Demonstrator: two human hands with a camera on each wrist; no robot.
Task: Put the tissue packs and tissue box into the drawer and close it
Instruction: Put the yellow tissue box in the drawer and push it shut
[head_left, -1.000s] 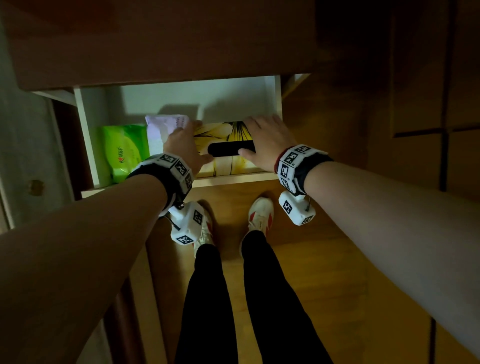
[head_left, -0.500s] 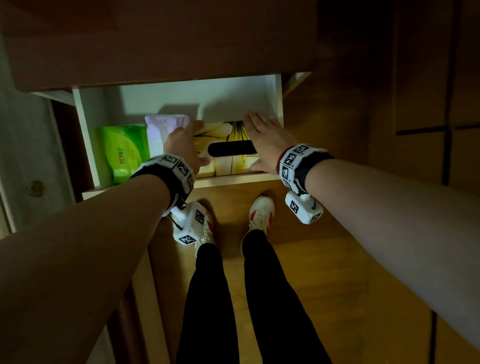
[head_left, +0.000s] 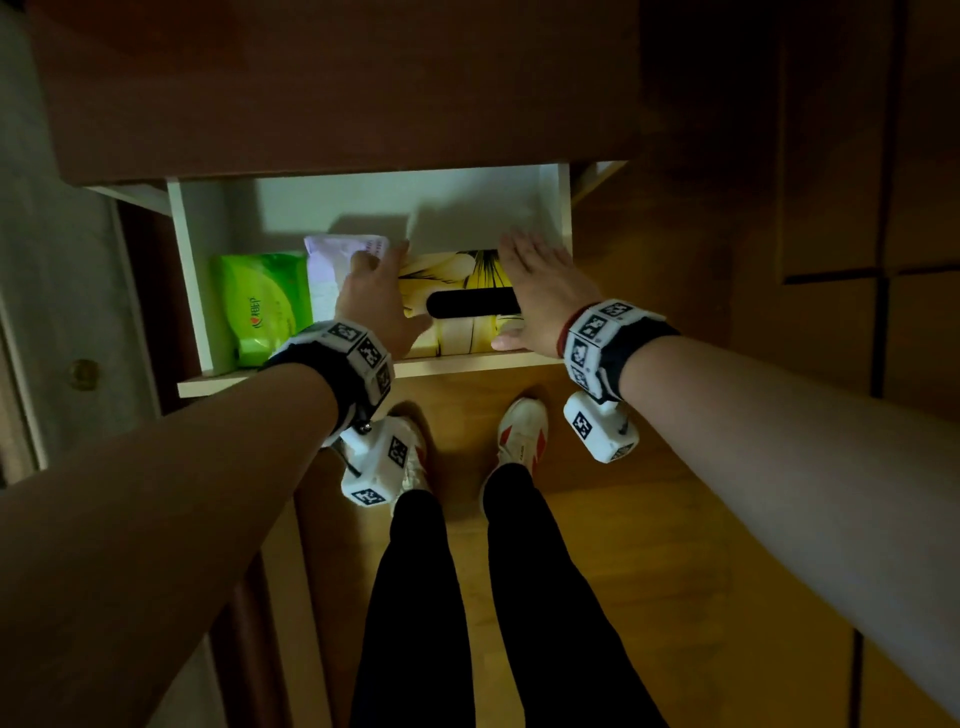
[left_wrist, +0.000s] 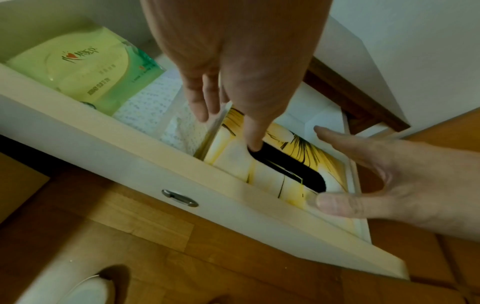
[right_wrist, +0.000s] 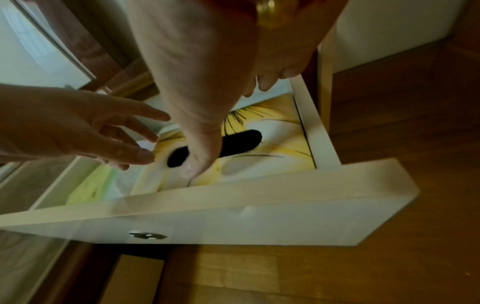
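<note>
A: Drawer (head_left: 192, 270) is open. It is white, and it sticks out toward the person.

B: What is in it?

A: A yellow tissue box (head_left: 467, 332) lies flat at the right end, close against the right wall. It has a long black slot on top. Just left of it is a white tissue pack (head_left: 332, 270). A green tissue pack (head_left: 260, 306) lies at the far left end. The two packs lie right beside each other.

B: Where is the left hand (head_left: 379, 306)?

A: It is at the left end of the box. Its fingers (left_wrist: 200, 98) are straight and loose, and they hold nothing. In the left wrist view the thumb tip is at the end of the black slot. I cannot tell if it presses down.

B: And the right hand (head_left: 540, 296)?

A: It is over the right end of the box. Its fingers are spread wide and straight, and they hold nothing. The thumb is near the front wall of the drawer.

B: Anything else?

A: A small metal knob (left_wrist: 180, 198) sits on the drawer front. Under the drawer you see a wooden floor (head_left: 649, 571) and two white and red shoes (head_left: 522, 431).
</note>
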